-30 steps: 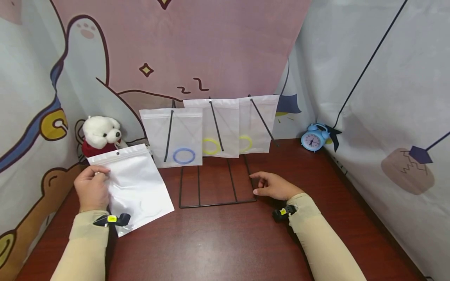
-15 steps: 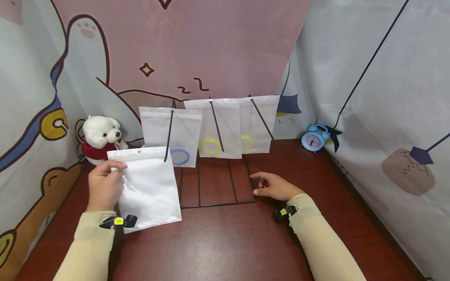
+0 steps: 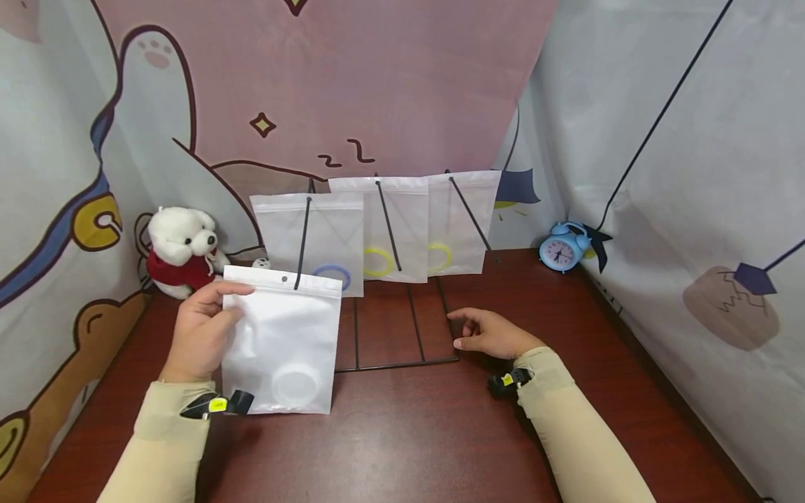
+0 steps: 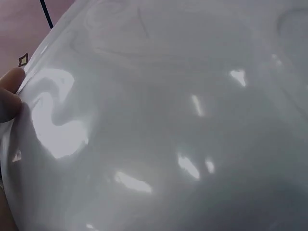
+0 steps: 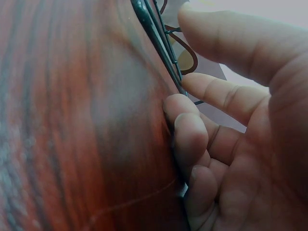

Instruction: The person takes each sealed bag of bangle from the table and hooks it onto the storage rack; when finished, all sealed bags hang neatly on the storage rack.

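Note:
My left hand (image 3: 204,328) pinches the upper left edge of a white zip-lock bag (image 3: 277,328), thumb in front. A pale round shape shows through the bag's lower part; in the left wrist view the glossy bag (image 4: 144,120) fills most of the picture. Its hang hole (image 3: 284,279) lies just left of the tip of the leftmost rod (image 3: 302,244) on a black wire rack (image 3: 409,362). My right hand (image 3: 493,332) rests at the rack's right side, its fingers loosely bent; in the right wrist view the index fingertip (image 5: 190,82) touches the wire, with the thumb apart.
Three similar bags hang on the rack's rods: a left one (image 3: 277,234) with a blue ring, a middle one (image 3: 352,202) and a right one (image 3: 468,223) with yellow rings. A white plush bear (image 3: 179,237) sits left; a blue alarm clock (image 3: 560,250) stands right.
My left hand has moved right with the bag, which has turned from slanted to nearly upright and now overlaps the leftmost rod's tip. The left hanging bag swung slightly. My right hand has stayed put.

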Demonstrator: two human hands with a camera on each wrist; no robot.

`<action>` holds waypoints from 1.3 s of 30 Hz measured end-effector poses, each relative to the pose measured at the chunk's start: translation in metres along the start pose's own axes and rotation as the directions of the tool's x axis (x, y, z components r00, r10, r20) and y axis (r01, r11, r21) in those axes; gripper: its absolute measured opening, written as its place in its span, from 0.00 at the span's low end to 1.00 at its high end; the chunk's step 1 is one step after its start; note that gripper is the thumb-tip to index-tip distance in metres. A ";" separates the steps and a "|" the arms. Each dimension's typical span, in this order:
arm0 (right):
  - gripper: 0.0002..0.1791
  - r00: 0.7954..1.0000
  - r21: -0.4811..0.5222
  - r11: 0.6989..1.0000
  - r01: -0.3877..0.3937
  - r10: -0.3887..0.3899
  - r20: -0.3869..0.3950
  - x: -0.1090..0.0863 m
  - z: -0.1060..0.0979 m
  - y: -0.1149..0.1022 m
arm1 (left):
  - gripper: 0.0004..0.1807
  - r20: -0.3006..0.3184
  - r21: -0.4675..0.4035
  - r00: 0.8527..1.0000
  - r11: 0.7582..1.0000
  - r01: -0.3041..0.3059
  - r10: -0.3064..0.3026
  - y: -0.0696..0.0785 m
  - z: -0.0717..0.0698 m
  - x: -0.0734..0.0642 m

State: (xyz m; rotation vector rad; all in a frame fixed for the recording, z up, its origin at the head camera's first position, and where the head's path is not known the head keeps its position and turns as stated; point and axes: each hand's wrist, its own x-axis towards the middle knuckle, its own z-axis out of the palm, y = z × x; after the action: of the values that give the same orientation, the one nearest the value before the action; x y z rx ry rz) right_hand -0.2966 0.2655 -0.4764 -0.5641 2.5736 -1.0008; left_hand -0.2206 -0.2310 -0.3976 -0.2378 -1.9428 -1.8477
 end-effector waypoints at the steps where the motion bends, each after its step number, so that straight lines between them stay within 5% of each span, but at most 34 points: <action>1: 0.34 1.000 0.001 1.000 -0.002 0.002 -0.001 0.000 0.000 0.000 | 0.20 0.016 -0.007 1.000 1.000 -0.010 0.010 0.002 0.001 -0.001; 12: 0.34 1.000 0.016 1.000 -0.016 0.016 -0.001 -0.001 0.000 -0.004 | 0.15 0.043 0.032 0.995 0.995 -0.093 0.091 0.026 0.010 -0.012; 32: 0.33 1.000 -0.003 1.000 -0.003 0.003 -0.007 -0.002 0.000 -0.003 | 0.19 0.191 -0.133 0.959 0.973 -0.187 0.211 0.046 0.010 -0.024; 39: 0.33 1.000 -0.002 1.000 0.002 -0.002 -0.006 -0.002 0.000 -0.004 | 0.20 0.146 -0.269 0.943 0.929 -0.252 0.298 0.048 0.014 -0.026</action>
State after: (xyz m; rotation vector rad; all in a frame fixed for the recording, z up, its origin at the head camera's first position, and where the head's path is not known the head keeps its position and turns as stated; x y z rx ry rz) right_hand -0.2940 0.2634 -0.4731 -0.5647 2.5797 -1.0025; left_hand -0.1807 -0.2085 -0.3656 -0.7479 -1.6816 -1.9261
